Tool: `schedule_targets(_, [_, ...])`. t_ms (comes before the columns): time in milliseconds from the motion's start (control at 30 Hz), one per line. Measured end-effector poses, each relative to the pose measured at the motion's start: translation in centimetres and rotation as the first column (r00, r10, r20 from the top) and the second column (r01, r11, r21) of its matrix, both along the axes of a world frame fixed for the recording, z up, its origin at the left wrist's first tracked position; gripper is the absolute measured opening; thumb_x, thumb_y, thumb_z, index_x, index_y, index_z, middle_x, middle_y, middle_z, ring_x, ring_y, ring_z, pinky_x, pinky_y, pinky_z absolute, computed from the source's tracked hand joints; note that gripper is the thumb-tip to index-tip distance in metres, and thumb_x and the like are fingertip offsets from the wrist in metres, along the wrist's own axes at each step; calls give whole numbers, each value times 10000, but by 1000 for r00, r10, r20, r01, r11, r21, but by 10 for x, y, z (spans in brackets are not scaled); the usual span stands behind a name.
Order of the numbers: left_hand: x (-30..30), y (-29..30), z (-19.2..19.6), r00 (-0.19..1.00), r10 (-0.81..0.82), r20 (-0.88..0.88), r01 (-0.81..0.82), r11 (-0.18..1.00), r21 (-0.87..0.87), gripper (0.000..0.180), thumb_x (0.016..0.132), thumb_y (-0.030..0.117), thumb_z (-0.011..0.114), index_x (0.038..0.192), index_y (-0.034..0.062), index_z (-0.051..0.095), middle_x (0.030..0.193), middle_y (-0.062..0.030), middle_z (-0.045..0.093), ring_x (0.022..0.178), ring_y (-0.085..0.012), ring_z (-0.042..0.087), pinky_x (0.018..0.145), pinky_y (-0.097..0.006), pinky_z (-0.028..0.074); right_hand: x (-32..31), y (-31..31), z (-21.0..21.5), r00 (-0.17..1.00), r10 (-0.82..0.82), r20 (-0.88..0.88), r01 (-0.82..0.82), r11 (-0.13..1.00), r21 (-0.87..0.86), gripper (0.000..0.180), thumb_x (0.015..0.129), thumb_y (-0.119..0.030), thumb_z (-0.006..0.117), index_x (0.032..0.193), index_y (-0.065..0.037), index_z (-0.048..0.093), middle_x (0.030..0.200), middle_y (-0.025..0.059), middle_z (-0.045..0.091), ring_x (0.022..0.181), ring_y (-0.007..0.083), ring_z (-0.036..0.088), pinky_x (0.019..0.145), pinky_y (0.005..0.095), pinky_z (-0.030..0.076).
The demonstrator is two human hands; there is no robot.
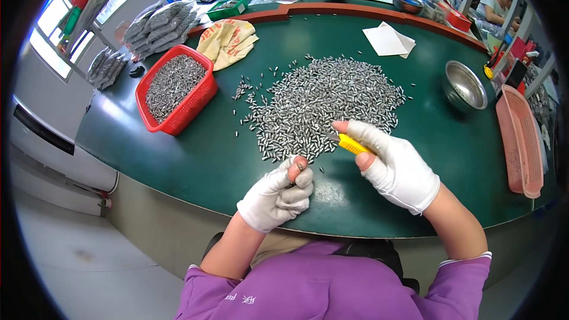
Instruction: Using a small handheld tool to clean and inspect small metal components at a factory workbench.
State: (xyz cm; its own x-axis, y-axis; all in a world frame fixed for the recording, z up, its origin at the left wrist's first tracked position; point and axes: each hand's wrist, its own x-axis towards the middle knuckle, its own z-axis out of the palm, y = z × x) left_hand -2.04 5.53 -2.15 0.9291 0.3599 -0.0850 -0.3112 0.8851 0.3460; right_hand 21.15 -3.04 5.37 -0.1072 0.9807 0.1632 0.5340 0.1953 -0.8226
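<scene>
Purple shirt (320, 287) nearest; yellow cutter (354, 144) slants in right hand (403, 172), blade up-left.

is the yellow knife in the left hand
No, the yellow knife is held in the right hand, apart from the left hand.
</scene>
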Motion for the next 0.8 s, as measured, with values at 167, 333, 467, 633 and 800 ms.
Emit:
schedule_targets(167, [0, 0, -1, 1000, 25, 3, -25, 1000, -3, 117, 967, 205, 594, 1036, 122, 547, 846, 8, 523, 504, -40, 312, 478, -191, 266, -15, -2, -28, 987, 133, -92, -139, 988, -61, 503, 994, -413, 511, 1363, -71, 527, 1169, 140, 654, 1032, 258, 662, 900, 320, 499])
schedule_targets(333, [0, -2, 0, 1000, 23, 11, -22, 998, -60, 138, 978, 195, 577, 1080, 104, 558, 826, 10, 517, 513, -45, 334, 469, -192, 273, -21, 1, -33, 984, 147, -96, -141, 988, 68, 453, 1014, -371, 467, 1336, -62, 539, 1138, 151, 648, 957, 260, 670, 852, 349, 519])
schedule_targets(467, [1, -3, -1, 1000, -18, -22, 17, 997, -80, 139, 975, 209, 587, 1088, 145, 539, 849, 23, 546, 494, -32, 316, 472, -189, 263, -23, 1, -35, 981, 168, -96, -167, 986, 11, 432, 1010, -347, 466, 1349, -89, 539, 1138, 149, 649, 941, 277, 659, 852, 362, 517])
schedule_targets(633, [1, -6, -1, 1000, -5, -16, 4, 998, -56, 160, 974, 217, 591, 1106, 146, 536, 854, 29, 550, 495, -30, 314, 473, -190, 264, -24, 1, -39, 984, 175, -27, -174, 984, 38, 415, 993, -269, 484, 1389, -150, 521, 1099, 138, 651, 864, 279, 655, 822, 368, 518])
schedule_targets(800, [1, -5, -2, 1000, -16, 3, 16, 999, -40, 175, 971, 222, 596, 1118, 144, 541, 859, 24, 552, 500, -33, 320, 475, -191, 268, -25, -1, -33, 982, 174, -81, -175, 985, -5, 416, 960, -190, 490, 1371, -136, 528, 1057, 149, 649, 887, 308, 645, 825, 385, 514])
